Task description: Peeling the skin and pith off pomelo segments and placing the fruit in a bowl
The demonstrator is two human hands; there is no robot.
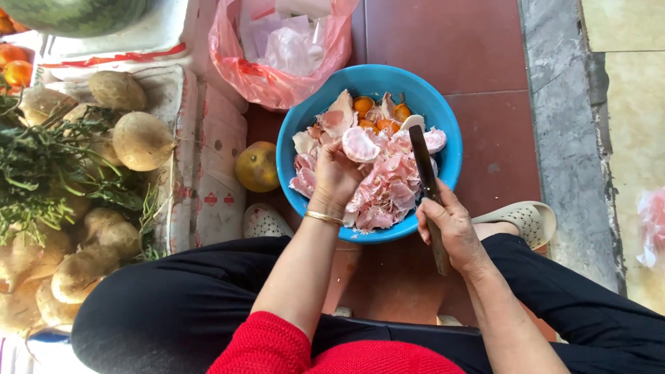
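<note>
Peel scraps already fill the blue basin point(443, 163); left hand point(335, 173) grips a peeled pomelo segment point(360, 145), right hand point(449, 225) clamps a knife point(424, 166); one whole pomelo point(257, 166) waits.

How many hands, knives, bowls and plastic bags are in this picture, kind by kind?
Hands: 2, the left hand on a peeled fruit piece and the right hand gripping the knife
Knives: 1
Blue bowl: 1
Pink plastic bag: 1
Total: 5
</note>
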